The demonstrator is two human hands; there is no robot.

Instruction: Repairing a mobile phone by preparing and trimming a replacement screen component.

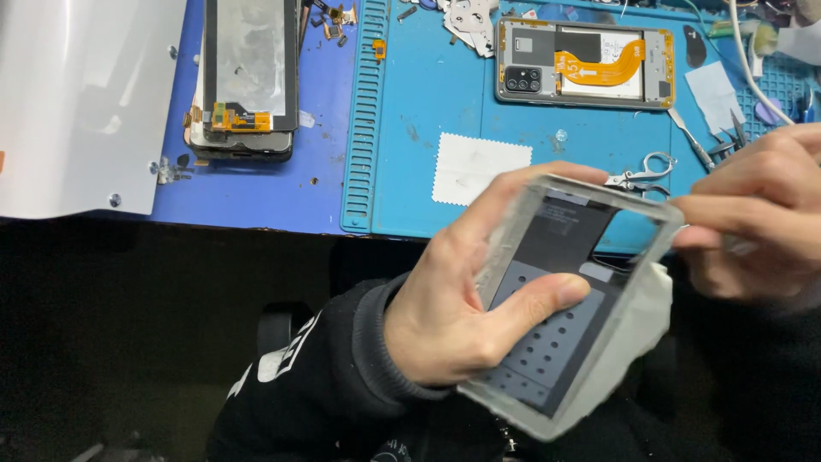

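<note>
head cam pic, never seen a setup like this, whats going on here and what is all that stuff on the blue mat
There is no machine here: a camera worn on a person's head looks down at their own two bare hands over a workbench.

The left hand grips a flat phone part, a pale frame with a dark inner face dotted with small holes. The right hand pinches at its top right corner; whether it holds something small there I cannot tell. A white cloth or wrap sits under the part.

On the blue mat lies an opened phone with its orange ribbon cable showing. Nearby are a white square pad, small scissors and tweezers. To the left, off the mat, is a stack of phone screens and a white sheet.
</note>
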